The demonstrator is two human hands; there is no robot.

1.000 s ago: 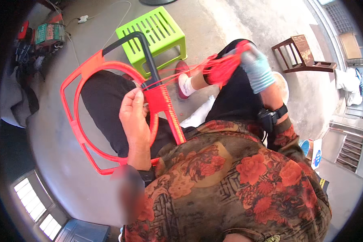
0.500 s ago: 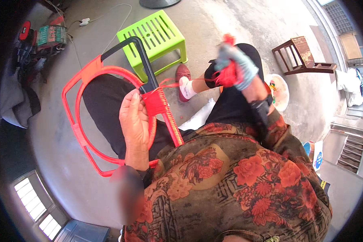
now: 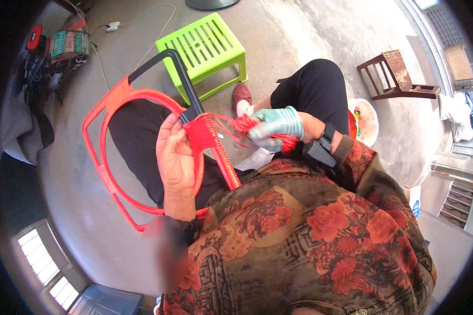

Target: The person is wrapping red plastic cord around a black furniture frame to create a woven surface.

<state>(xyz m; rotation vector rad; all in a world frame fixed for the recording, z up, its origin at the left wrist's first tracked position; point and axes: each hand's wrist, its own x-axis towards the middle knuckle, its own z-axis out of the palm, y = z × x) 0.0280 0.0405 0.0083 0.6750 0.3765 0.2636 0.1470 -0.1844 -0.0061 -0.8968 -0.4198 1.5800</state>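
We see the grey concrete floor (image 3: 299,47) filling most of the view, with the person seated above it in a dark floral shirt with red flowers (image 3: 310,241) and black trousers (image 3: 142,136). Across the lap lies the red plastic frame made of a rounded outer rectangle and an inner hoop (image 3: 102,173), tilted, its black metal tube section (image 3: 176,68) pointing up toward the lime-green slatted plastic stool (image 3: 207,50) that stands on the floor just beyond the knees. Right of that we note a dark brown wooden stool frame (image 3: 394,79), well apart from the hands, and a white bowl-shaped container with coloured bits (image 3: 365,123) near the right knee. Top left holds a cluster of tools and a white cable (image 3: 58,47), too small to tell in detail.

The bare left hand (image 3: 176,160) is clenched around the frame where the hoop meets the black tube, thumb touching the patch of woven red cord wrapping (image 3: 202,134). The right hand (image 3: 276,128), in a striped teal and grey knit glove, is closed on a bundle of loose red cord (image 3: 244,126) that runs taut from the woven patch to the fist, just beside the left hand. A black wrist-worn device (image 3: 320,152) sits on the right wrist. 1 dark red shoe (image 3: 242,94) shows between the knees.
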